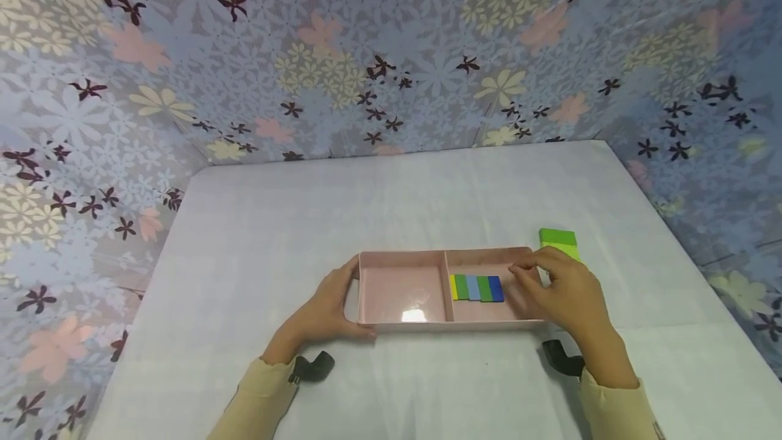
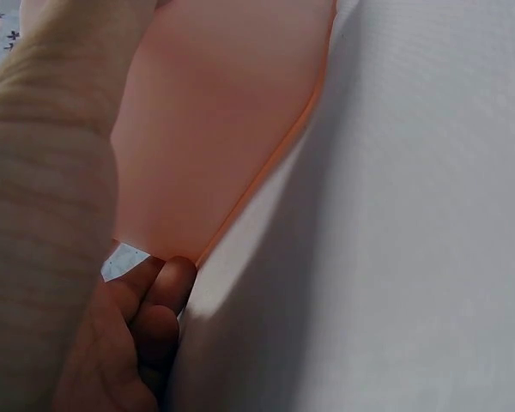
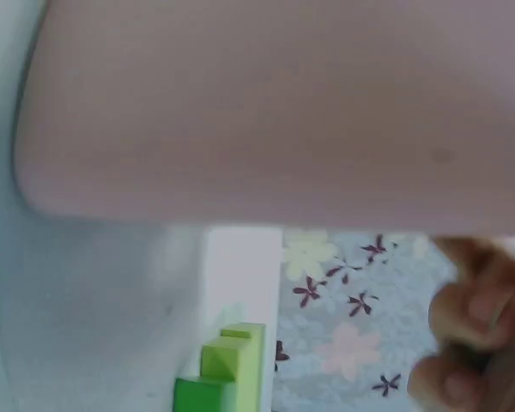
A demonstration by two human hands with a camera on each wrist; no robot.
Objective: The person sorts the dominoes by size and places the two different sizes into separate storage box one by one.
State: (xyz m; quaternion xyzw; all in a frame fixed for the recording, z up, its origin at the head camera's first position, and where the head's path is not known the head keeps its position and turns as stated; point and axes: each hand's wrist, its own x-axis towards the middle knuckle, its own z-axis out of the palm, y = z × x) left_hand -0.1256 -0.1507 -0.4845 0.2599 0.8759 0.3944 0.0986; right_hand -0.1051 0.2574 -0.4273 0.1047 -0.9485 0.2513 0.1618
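Observation:
A shallow pink box (image 1: 403, 284) with a divider lies on the white table. My left hand (image 1: 324, 307) grips its left end, thumb at the front corner and fingers round the end; the left wrist view shows the fingertips (image 2: 159, 330) against the pink wall. Flat coloured blocks (image 1: 476, 288) in yellow, green, light blue and dark blue form a row against the divider in the right compartment. Over that compartment's right end is my right hand (image 1: 565, 290), fingers loosely bent, with nothing visible between the fingertips. The right wrist view shows its bent fingers (image 3: 468, 309) beyond the blurred pink box (image 3: 266, 129).
Green blocks (image 1: 558, 240) lie just behind the box's right end, partly hidden by my right hand; the right wrist view shows dark and light green blocks (image 3: 227, 365). Flowered cloth (image 1: 391, 53) surrounds the table (image 1: 305, 202) at the back and sides.

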